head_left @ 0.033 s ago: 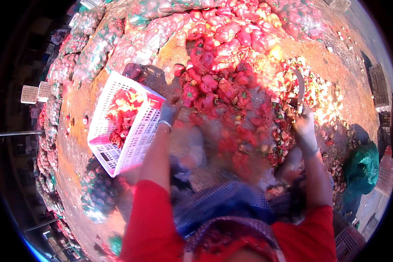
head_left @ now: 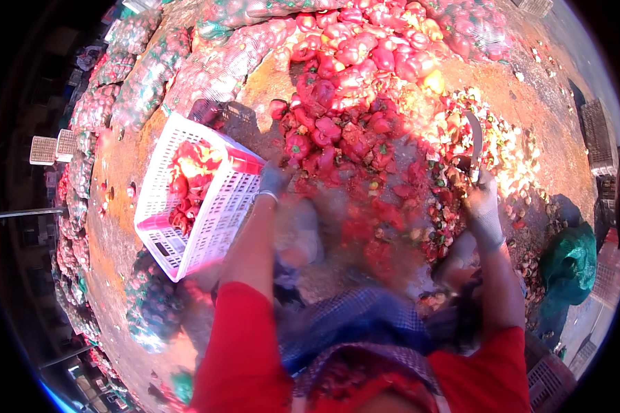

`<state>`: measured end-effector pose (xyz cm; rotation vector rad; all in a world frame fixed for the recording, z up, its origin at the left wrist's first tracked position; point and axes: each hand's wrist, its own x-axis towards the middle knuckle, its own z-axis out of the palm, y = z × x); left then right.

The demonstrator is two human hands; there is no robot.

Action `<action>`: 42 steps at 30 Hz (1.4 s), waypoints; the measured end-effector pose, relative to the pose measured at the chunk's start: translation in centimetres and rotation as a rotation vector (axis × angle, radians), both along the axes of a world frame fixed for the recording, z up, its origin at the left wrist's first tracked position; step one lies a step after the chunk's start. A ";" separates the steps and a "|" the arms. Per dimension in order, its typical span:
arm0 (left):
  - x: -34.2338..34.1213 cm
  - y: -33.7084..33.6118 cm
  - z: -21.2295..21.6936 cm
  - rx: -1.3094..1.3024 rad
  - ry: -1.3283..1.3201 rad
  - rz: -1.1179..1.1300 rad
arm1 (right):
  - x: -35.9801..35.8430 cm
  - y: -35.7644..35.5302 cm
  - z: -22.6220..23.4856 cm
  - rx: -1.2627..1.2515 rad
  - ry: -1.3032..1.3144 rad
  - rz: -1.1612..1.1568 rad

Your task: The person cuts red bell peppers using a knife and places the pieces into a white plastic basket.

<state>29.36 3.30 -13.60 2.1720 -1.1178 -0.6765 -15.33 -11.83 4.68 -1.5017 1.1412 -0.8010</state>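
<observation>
- Red bell peppers (head_left: 337, 131), glossy and heaped loose, lie on the bare earthen ground (head_left: 551, 117) ahead of the person, and the pile runs on to the far edge of the yard.
- Left hand (head_left: 272, 180), in a grey glove, sits at the near corner of the white slatted plastic crate (head_left: 207, 206); whether it grips anything I cannot tell.
- Inside that crate, more red peppers already fill the far half.
- Right hand (head_left: 481, 203), gloved too, is closed round the handle of a curved steel knife (head_left: 474, 141), blade pointing up and away.
- To my eye, keeping that blade turned outward while the other hand works at the crate is the safe way.
- Cut scraps and stems (head_left: 455, 206) litter the ground just beside the knife hand.
</observation>
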 end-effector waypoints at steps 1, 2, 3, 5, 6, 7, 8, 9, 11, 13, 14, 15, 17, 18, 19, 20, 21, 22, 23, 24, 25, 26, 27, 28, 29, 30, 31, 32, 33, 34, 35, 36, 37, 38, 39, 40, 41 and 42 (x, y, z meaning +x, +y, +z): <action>-2.6 -1.4 -1.4 0.107 -0.117 -0.077 | -0.3 -0.1 0.1 -0.018 0.037 0.010; -4.8 -2.7 -2.3 0.138 -0.128 -0.069 | -0.7 0.0 0.3 -0.030 0.073 0.019; -6.9 -3.9 -3.0 0.171 -0.138 -0.064 | -1.1 0.0 0.4 0.035 0.187 -0.022; -7.8 -4.6 -5.9 0.130 -0.135 -0.036 | -0.8 0.4 0.6 0.045 0.186 -0.038; -7.8 -5.1 -7.0 0.123 -0.198 -0.030 | -0.6 0.6 1.2 0.128 0.188 -0.037; -8.0 -5.4 -8.2 0.119 -0.262 -0.021 | -0.5 0.6 1.0 0.148 0.205 -0.038; -8.3 -5.5 -9.4 0.116 -0.323 -0.014 | -0.4 0.8 0.7 0.173 0.226 -0.040; -9.6 -6.9 -9.1 0.188 -0.297 0.010 | -0.9 0.9 0.5 0.195 0.254 -0.065; -11.4 -8.9 -8.2 0.328 -0.260 0.069 | -0.9 1.0 0.5 0.232 0.279 -0.115; -11.2 -9.1 -9.7 0.236 -0.244 0.079 | -0.9 1.1 0.5 0.256 0.295 -0.140; -10.4 -8.2 -10.5 0.195 -0.245 0.094 | -0.7 1.1 0.6 0.257 0.265 -0.131; -9.3 -7.6 -11.1 0.165 -0.091 0.177 | -0.5 1.2 0.9 0.258 0.235 -0.126; -6.3 -5.7 -12.8 0.088 0.201 0.339 | 0.0 1.2 1.2 0.260 0.154 -0.101; -5.0 -4.2 -14.3 -0.118 0.230 0.256 | 0.2 1.2 1.5 0.261 0.106 -0.085; -3.1 -2.0 -15.6 -0.319 0.238 0.173 | 0.6 1.0 1.4 0.199 0.073 -0.014; -4.7 -2.7 -14.9 -0.356 0.166 0.015 | -0.1 0.8 0.9 0.133 0.088 0.005; -5.7 -2.9 -13.3 -0.412 0.078 -0.128 | -0.3 1.2 0.8 0.185 0.008 -0.041; -6.4 -2.9 -11.5 -0.475 -0.009 -0.257 | -0.2 1.5 0.7 0.235 -0.074 -0.083; -8.3 -3.9 -7.9 -0.437 -0.250 -0.389 | -1.3 1.4 0.7 0.179 0.033 -0.061; -8.6 -3.9 -5.5 -0.434 -0.273 -0.426 | -1.4 1.3 0.2 0.237 0.026 -0.046; -9.0 -3.9 -3.5 -0.430 -0.288 -0.462 | -1.2 1.4 0.1 0.256 -0.035 -0.013; -9.2 -3.7 -2.4 -0.463 -0.056 -0.426 | -0.5 1.6 0.1 0.277 -0.104 0.034; -10.9 -4.2 -0.6 -0.448 0.318 -0.382 | -0.4 1.5 -0.4 0.145 -0.028 0.072; -12.5 -4.9 1.2 -0.441 0.679 -0.287 | -0.6 1.4 -0.4 0.015 0.051 0.106; -15.8 -5.9 6.8 -0.345 1.160 -0.164 | -1.2 1.4 0.1 0.054 0.120 0.107; -17.7 -6.2 11.3 -0.224 1.613 -0.011 | -1.2 1.5 1.7 0.105 0.125 0.124; -17.9 -5.5 13.1 -0.184 1.565 -0.057 | -0.2 1.9 3.6 0.221 0.072 0.157; -18.6 -5.4 14.1 -0.136 1.539 -0.118 | -0.1 2.1 5.0 0.335 0.039 0.170; -19.3 -5.4 14.5 -0.085 1.512 -0.179 | -0.4 1.8 3.6 0.192 0.131 0.211; -19.9 -5.6 14.7 -0.036 1.462 -0.230 | -1.1 1.7 2.9 0.104 0.087 0.259; -20.1 -5.4 14.7 0.013 1.408 -0.271 | -1.1 1.8 2.7 0.022 0.041 0.313; -20.1 -5.3 14.6 0.060 1.354 -0.311 | -1.0 1.8 2.8 -0.061 -0.006 0.368; -19.3 -5.2 13.3 0.006 1.056 -0.589 | -1.3 1.5 3.3 0.182 0.087 0.433; -17.9 -5.1 11.4 -0.051 0.735 -0.839 | -1.0 1.3 2.4 0.132 0.038 0.482; -18.1 -5.3 11.3 -0.034 0.656 -0.895 | -0.9 1.1 0.6 0.085 -0.003 0.523; -18.3 -5.6 11.2 -0.020 0.575 -0.952 | -1.0 1.1 -0.8 0.038 -0.045 0.565; -19.6 -5.9 13.2 0.072 0.745 -0.822 | -1.4 1.2 -1.2 -0.046 -0.051 0.550; -19.3 -5.9 14.4 -0.042 0.643 -0.881 | -1.1 1.2 -1.0 0.001 0.017 0.568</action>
